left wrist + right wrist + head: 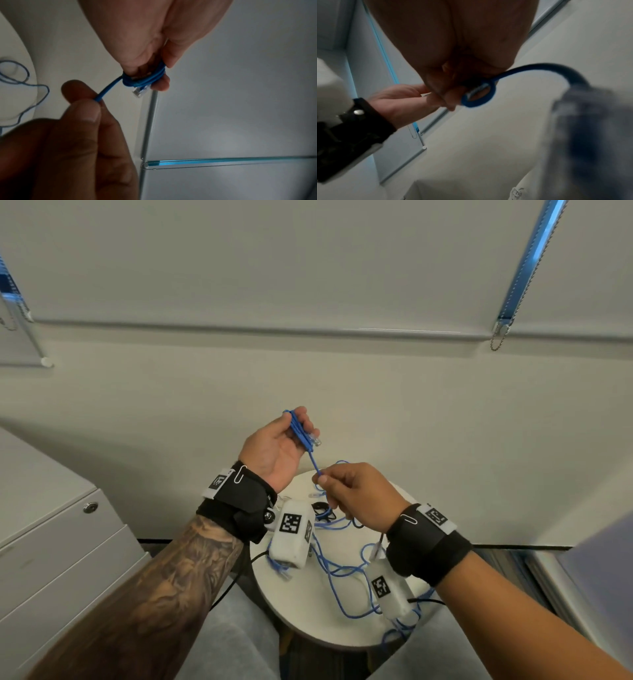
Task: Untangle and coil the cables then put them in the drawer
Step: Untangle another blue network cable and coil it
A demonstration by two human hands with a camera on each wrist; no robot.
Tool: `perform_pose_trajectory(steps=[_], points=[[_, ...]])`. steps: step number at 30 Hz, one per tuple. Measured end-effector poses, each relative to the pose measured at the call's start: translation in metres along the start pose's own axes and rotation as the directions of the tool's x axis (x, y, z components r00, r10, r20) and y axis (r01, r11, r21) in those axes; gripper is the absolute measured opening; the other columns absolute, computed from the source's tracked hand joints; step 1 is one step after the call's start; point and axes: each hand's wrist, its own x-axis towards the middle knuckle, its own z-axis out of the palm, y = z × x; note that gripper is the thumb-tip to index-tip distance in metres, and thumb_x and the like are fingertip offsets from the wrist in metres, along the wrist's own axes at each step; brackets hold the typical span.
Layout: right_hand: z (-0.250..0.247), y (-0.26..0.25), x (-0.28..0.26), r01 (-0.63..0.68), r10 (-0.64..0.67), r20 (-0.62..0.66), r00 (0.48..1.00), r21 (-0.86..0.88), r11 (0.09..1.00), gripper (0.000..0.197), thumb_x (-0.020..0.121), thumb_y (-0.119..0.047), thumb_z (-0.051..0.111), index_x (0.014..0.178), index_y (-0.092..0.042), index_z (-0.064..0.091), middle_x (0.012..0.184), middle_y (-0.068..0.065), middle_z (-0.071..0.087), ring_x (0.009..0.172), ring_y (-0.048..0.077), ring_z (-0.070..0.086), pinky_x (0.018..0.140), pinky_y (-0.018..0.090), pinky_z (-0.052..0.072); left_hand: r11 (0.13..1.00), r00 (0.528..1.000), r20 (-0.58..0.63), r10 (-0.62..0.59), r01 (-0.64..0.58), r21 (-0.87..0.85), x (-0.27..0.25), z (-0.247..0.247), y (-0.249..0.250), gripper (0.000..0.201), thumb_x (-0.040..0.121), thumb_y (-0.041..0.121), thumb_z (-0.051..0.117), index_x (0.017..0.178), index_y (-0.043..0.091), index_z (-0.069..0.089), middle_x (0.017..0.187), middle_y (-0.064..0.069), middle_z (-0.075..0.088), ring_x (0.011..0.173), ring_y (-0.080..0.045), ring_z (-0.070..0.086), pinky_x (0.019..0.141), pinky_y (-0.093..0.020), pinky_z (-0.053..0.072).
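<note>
A thin blue network cable (313, 460) runs between my hands above a small round white table (301, 607). My left hand (281, 440) is raised and holds a small coil of this cable (144, 79) wound around its fingers, with the clear plug (139, 92) sticking out. My right hand (349, 491) sits just below and right of it, pinching the cable (101, 96) between thumb and forefinger. The rest of the blue cable (342, 573) lies in loose tangled loops on the table. In the right wrist view a blurred blue loop (479, 93) shows beside the fingertips.
A grey drawer cabinet (61, 549) with a round lock (90, 507) stands at the left, its drawers closed. A black cable piece (322, 510) lies on the table's far side. A white wall and window blinds are behind. My knees are under the table's near edge.
</note>
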Motion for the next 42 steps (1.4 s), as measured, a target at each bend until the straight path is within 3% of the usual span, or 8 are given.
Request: perform_pose_trajectory(steps=[5,9,15,20,27,33,37,42], points=[[0.0,-0.001,-0.006,-0.013,0.021,0.123,0.992,-0.064,0.998,0.019,0.1,-0.023,0.058,0.086,-0.013,0.066,0.064,-0.005,0.067,0.052,0.011,0.062,0.058,0.021,0.051,0.929,0.991,-0.038,0.127,-0.105,0.356,0.006,-0.011,-0.013,0.024,0.104,0.011,0.039,0.101,0.002,0.061,0.086,-0.009,0.06,0.076,-0.021,0.062,0.076,-0.035,0.051],[-0.015,-0.001,-0.003,0.066,-0.047,0.097,0.994,-0.202,0.977,0.011,0.095,-0.023,0.063,0.088,-0.021,0.072,0.065,-0.014,0.067,0.063,0.002,0.065,0.072,0.028,0.055,0.594,0.972,0.135,0.19,-0.223,0.773,-0.001,-0.016,-0.029,0.021,0.101,0.006,0.044,0.101,0.004,0.066,0.084,-0.006,0.066,0.074,-0.016,0.066,0.08,-0.031,0.055],[-0.039,-0.004,-0.005,0.079,-0.088,-0.047,0.995,-0.175,0.981,0.018,0.092,-0.027,0.068,0.077,-0.016,0.072,0.059,0.003,0.061,0.054,0.02,0.057,0.059,0.032,0.049,0.364,0.968,0.252,0.014,-0.24,0.9,-0.007,-0.02,-0.033,0.023,0.103,0.011,0.041,0.1,0.007,0.064,0.084,-0.005,0.065,0.073,-0.011,0.062,0.079,-0.026,0.052],[-0.052,-0.006,0.003,0.036,-0.036,-0.214,0.976,-0.004,0.999,0.032,0.096,-0.026,0.064,0.074,-0.004,0.067,0.044,-0.012,0.042,0.042,0.005,0.033,0.048,0.019,0.031,0.247,0.92,0.327,-0.217,-0.273,0.93,-0.025,-0.02,-0.05,0.037,0.093,0.049,0.045,0.085,0.015,0.059,0.075,0.0,0.057,0.067,-0.012,0.053,0.069,-0.037,0.049],[-0.06,-0.002,0.003,0.014,0.0,-0.22,0.976,0.064,0.998,0.038,0.097,-0.039,0.061,0.073,-0.011,0.07,0.06,0.004,0.066,0.047,0.01,0.043,0.05,0.02,0.038,0.62,0.965,0.165,-0.205,-0.003,0.785,-0.024,-0.011,-0.037,0.038,0.104,0.026,0.042,0.071,0.01,0.053,0.053,0.004,0.039,0.043,-0.011,0.035,0.065,-0.032,0.053],[-0.056,0.004,-0.002,0.016,-0.013,0.166,0.986,-0.022,1.0,0.019,0.084,-0.03,0.079,0.086,-0.014,0.07,0.068,-0.003,0.051,0.062,0.01,0.046,0.065,0.021,0.039,0.736,0.975,0.071,-0.213,0.112,0.668,-0.018,-0.012,-0.02,0.041,0.103,0.028,0.043,0.065,0.011,0.048,0.051,0.001,0.031,0.04,-0.012,0.027,0.053,-0.027,0.05],[-0.058,0.012,0.003,0.078,-0.072,0.042,0.996,-0.156,0.985,0.012,0.088,-0.029,0.074,0.089,-0.017,0.074,0.113,-0.01,0.065,0.104,0.0,0.06,0.094,0.013,0.042,0.757,0.969,0.051,-0.241,0.154,0.635,-0.018,-0.016,-0.02,0.041,0.102,0.03,0.044,0.065,0.013,0.046,0.051,0.002,0.031,0.041,-0.012,0.028,0.054,-0.028,0.049],[-0.052,0.019,0.009,0.076,-0.09,-0.161,0.983,-0.088,0.993,0.012,0.092,-0.026,0.07,0.083,-0.025,0.077,0.126,-0.02,0.063,0.121,0.001,0.053,0.103,0.024,0.037,0.855,0.958,0.078,-0.274,0.206,0.477,-0.016,-0.019,-0.027,0.042,0.103,0.037,0.038,0.068,0.014,0.045,0.056,0.001,0.033,0.046,-0.012,0.029,0.059,-0.028,0.047]])
